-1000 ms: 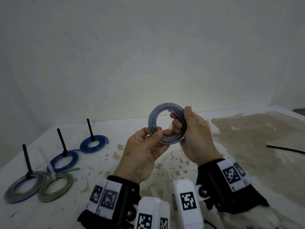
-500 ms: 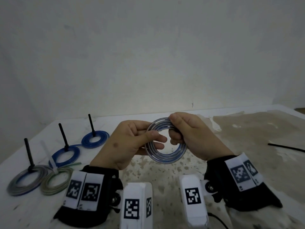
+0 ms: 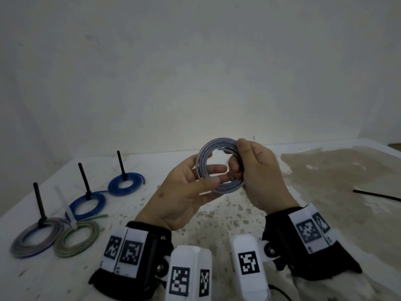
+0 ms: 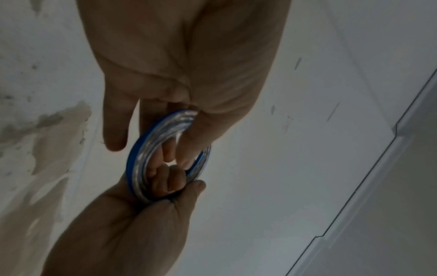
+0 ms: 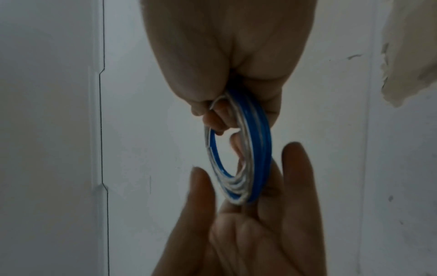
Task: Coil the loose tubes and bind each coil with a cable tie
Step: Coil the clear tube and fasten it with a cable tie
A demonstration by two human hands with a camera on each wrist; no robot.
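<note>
Head view, coil: I hold the clear-and-blue coiled plastic tube (image 3: 219,168) upright above the white speckled table (image 3: 217,216), between both my hands.
Head view, left hand: my left hand (image 3: 184,192) takes the coil's left and lower rim, thumb across the front, fingers reaching through the ring.
Head view, right hand: my right hand (image 3: 258,172) curls round the coil's right side, fingers hooked through the middle.
Head view, table left: two blue bound tube coils (image 3: 125,185) and a grey bound coil (image 3: 35,240) lie with black cable ties (image 3: 83,181) standing up; a greenish coil (image 3: 77,238) carries a white cable tie (image 3: 65,207).
Head view, table right: a loose black cable tie (image 3: 377,195) lies well apart.
Left wrist view: my thumb and fingers (image 4: 189,147) pinch the coil's (image 4: 141,160) near rim; my little finger sticks out straight.
Right wrist view: my fingertips (image 5: 212,119) pinch the coil's (image 5: 257,149) upper rim; my left hand's (image 5: 248,233) fingers lie spread beneath it.
</note>
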